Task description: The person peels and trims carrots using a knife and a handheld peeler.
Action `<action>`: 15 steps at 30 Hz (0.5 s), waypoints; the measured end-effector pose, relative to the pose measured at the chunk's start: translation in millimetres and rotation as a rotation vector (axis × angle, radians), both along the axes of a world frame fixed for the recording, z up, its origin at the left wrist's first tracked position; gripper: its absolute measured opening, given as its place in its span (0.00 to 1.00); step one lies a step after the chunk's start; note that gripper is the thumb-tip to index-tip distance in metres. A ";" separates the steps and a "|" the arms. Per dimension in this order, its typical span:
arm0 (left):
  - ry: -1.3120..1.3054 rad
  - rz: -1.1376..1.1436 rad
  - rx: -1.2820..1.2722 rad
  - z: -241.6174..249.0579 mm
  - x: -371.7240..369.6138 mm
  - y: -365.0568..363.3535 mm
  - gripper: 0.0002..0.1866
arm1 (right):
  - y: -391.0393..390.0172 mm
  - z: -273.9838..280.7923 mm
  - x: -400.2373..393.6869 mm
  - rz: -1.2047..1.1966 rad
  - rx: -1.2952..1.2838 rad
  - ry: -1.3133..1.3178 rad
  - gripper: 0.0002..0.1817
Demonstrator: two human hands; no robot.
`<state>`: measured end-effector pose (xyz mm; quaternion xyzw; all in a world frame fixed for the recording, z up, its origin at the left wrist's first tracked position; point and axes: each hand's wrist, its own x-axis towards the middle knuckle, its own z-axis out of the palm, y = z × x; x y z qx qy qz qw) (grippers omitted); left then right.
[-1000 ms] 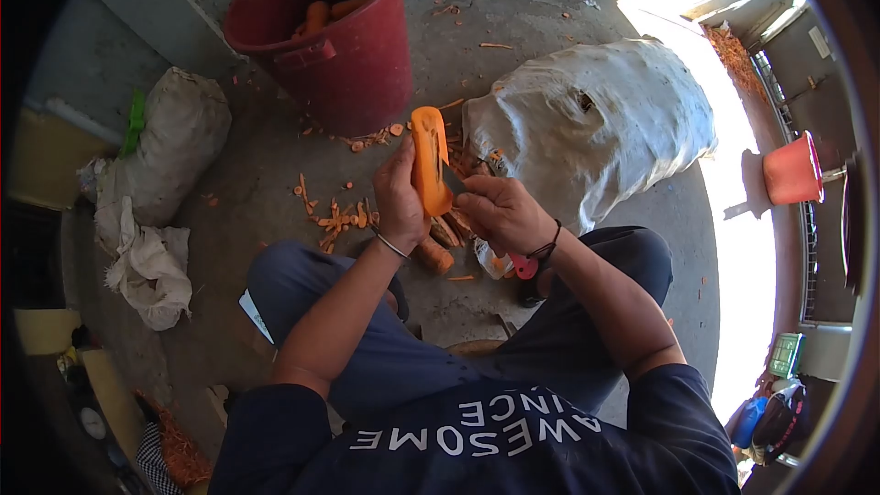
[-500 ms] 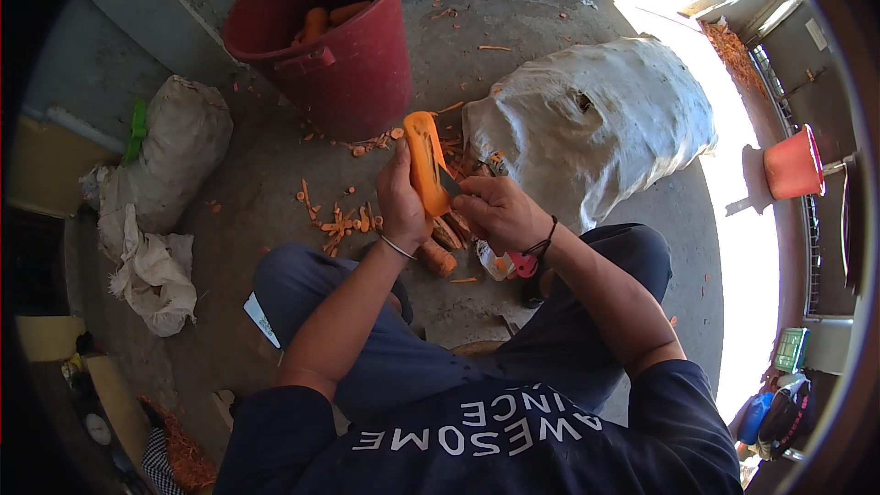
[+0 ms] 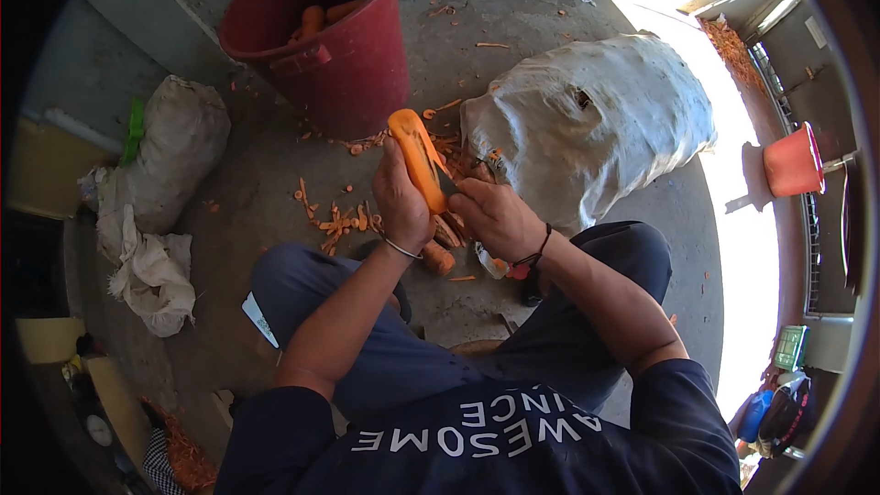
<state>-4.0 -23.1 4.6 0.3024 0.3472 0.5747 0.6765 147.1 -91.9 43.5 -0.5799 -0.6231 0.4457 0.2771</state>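
My left hand (image 3: 401,202) is closed around a large peeled carrot (image 3: 418,152), which tilts up and to the left, with a dark groove along its face. In my right hand (image 3: 500,217) is a knife; its handle is hidden by the fingers, and the dark blade (image 3: 446,184) lies against the carrot's lower right side. Below the hands, an unpeeled-looking carrot (image 3: 438,258) rests on the floor between my legs. Orange peelings and cut bits (image 3: 344,225) are scattered left of my left hand.
A tall red bucket (image 3: 353,73) holding several carrots (image 3: 313,20) stands ahead. A big whitish sack (image 3: 596,119) lies to the right, its mouth near my right hand. Smaller sacks (image 3: 179,151) sit at left. A red pail (image 3: 795,161) is at far right.
The carrot has tipped further left and its top is slightly lower. The knife blade stays against its lower side, and a raised strip on the carrot's right edge no longer shows.
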 end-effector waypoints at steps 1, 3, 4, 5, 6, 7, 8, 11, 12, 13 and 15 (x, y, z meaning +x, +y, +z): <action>-0.001 -0.003 0.001 -3.0 0.3 1.0 0.31 | -0.3 -2.3 -0.5 0.052 0.166 -0.041 0.11; 0.036 0.028 0.057 -10.1 -1.7 2.7 0.31 | 0.8 -1.0 -3.3 0.104 0.328 -0.080 0.16; 0.037 0.027 0.054 -13.8 -3.4 3.2 0.31 | 2.2 2.1 -4.6 0.080 0.204 -0.073 0.10; 0.063 0.019 0.078 -13.2 -4.2 3.3 0.31 | 2.5 4.0 -5.2 0.055 0.080 -0.065 0.07; 0.086 0.014 0.103 -12.4 -4.2 3.4 0.32 | 2.3 2.1 -4.0 0.055 0.080 -0.067 0.07; 0.084 0.015 0.103 -11.3 -5.2 2.3 0.32 | 2.3 -1.4 -2.5 0.101 0.173 -0.101 0.08; 0.085 -0.029 0.087 -5.5 -6.5 0.1 0.32 | 2.6 -1.8 -1.2 0.147 0.268 -0.134 0.08; 0.111 -0.126 0.075 -5.0 -13.8 2.6 0.32 | 1.8 2.9 2.6 0.179 0.164 -0.098 0.09; 0.134 -0.180 0.076 -7.5 -15.0 3.2 0.32 | 0.5 1.9 1.8 0.178 0.162 -0.097 0.09; 0.134 -0.181 0.075 -10.6 -12.8 1.6 0.32 | -1.4 0.4 0.6 0.157 0.152 -0.088 0.09; 0.094 -0.033 0.047 -11.3 -7.0 -0.6 0.32 | -2.3 0.6 -2.6 0.137 0.144 -0.081 0.08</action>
